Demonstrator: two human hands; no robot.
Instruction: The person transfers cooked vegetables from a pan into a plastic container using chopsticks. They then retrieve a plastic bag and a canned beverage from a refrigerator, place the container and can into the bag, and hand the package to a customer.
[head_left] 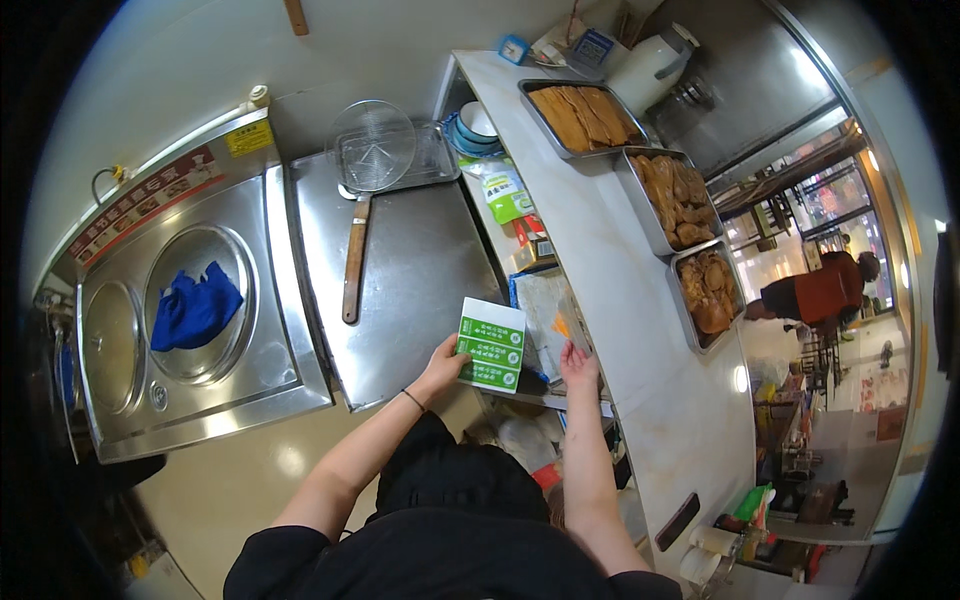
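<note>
My left hand (444, 367) grips the left edge of a white sheet with green labels (491, 345), thumb over its face. The labels sit in rows with pale printing, and a blank white strip runs along the top. Over the edge of the shelf, my right hand (578, 366) has its fingers loosely bent and apart, with nothing visible in them. Just beyond its fingertips is a small orange piece (561, 325), apparently on the pale, blue-edged item (540, 310) in the shelf. Too little of that item shows to tell its kind.
A wooden-handled wire skimmer (355, 245) lies on the steel worktop (420, 270). Left stands a steel cooker (285, 385) with a blue cloth (197, 306). On the marble counter (640, 340) are trays of brown food (585, 118) and a phone (678, 522). A person (825, 290) is beyond the glass.
</note>
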